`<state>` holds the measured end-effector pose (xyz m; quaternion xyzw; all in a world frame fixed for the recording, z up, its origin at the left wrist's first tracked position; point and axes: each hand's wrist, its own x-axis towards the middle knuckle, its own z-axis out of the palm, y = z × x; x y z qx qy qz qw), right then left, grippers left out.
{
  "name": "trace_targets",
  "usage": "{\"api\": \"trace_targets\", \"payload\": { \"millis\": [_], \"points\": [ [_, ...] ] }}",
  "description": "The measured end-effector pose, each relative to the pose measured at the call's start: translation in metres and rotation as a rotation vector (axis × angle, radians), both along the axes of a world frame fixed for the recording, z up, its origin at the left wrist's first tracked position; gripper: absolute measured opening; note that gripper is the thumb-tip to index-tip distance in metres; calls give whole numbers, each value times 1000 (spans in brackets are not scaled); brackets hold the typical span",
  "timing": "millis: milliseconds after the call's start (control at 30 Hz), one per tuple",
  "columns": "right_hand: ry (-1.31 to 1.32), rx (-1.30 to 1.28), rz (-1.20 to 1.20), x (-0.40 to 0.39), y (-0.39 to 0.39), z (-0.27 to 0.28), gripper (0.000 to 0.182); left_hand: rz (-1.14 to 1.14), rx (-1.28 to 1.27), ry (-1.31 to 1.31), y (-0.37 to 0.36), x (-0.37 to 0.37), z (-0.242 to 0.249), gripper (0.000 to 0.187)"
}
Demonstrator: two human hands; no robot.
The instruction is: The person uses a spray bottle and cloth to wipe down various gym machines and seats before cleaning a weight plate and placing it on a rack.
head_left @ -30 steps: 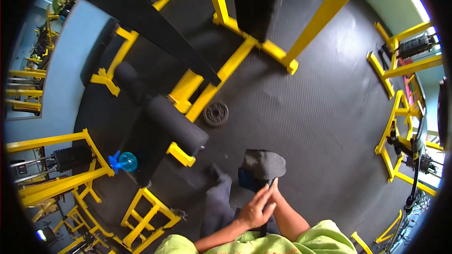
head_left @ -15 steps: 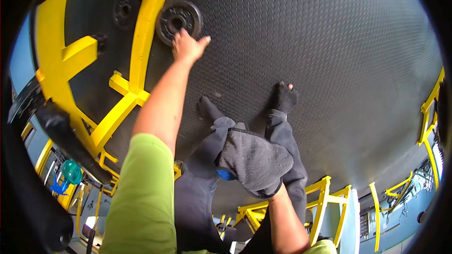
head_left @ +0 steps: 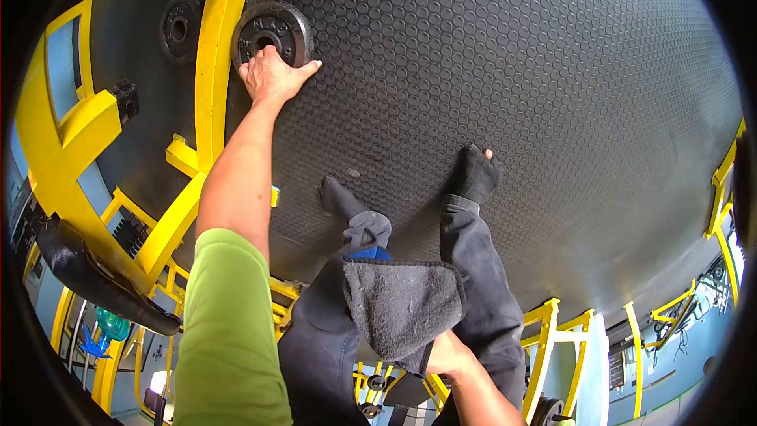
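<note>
You're in a gym: you've got yellow exercise-machine frames (head_left: 211, 71), a weight plate (head_left: 276, 24), second plate (head_left: 180, 11), studded black floor (head_left: 552, 126).

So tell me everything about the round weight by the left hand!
The round weight is dark and looks like metal, with a thick rim, raised letters and a middle hole. It seems to lie flat on the black, bumpy floor, beside a yellow bar. The left hand covers part of its near edge, fingers at the hole.

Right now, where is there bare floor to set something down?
The widest bare floor lies right of the plate, beyond the right foot. A smaller patch separates right foot from left foot. Crowded: left side, with left hand, plate and yellow frame close together.
</note>
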<state>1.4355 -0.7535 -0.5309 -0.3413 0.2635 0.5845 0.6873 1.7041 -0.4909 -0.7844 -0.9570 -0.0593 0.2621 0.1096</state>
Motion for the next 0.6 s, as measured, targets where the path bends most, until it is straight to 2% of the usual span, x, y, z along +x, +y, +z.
{"api": "trace_targets", "payload": {
  "millis": [67,100,133,200,233,267,300,367,400,467,500,533,567,600],
  "points": [
    [-149,-109,-69,-8,6,-2,48,0,-77,5,7,-4,13,92],
    [-64,-116,-141,-9,7,-2,52,-56,-128,-96,13,-11,19,84],
    [-52,-170,-35,-6,4,-2,58,-52,-121,-101,22,-16,28,84],
    [-41,-239,-77,-13,5,-8,59,301,-632,103,37,-21,50,70],
    [-135,-307,-50,-19,4,-10,61,422,-854,68,38,-31,64,57],
    [-159,-313,-116,-23,1,-9,54,794,-1222,140,30,-50,83,46],
    [-172,-344,-102,-29,-5,-5,53,973,-1366,207,17,-66,111,36],
    [-263,-437,-63,-28,-17,22,52,1205,-1494,192,-3,-114,156,38],
    [-302,-422,55,-18,-26,42,47,1261,-1448,155,-13,-140,176,44],
    [-356,-453,-2,-50,-25,65,46,1650,-1548,145,-33,-194,221,44],
    [-349,-349,-52,-50,-20,88,46,1683,-1595,109,-46,-210,259,44],
    [199,-116,-576,-38,-12,122,48,1698,-1611,115,-50,-236,286,47],
    [-272,-245,-216,-19,0,162,46,1641,-1613,148,-54,-252,322,48],
    [-742,-358,157,-4,12,195,44,1624,-1642,51,-64,-268,355,43]
  ]
}}
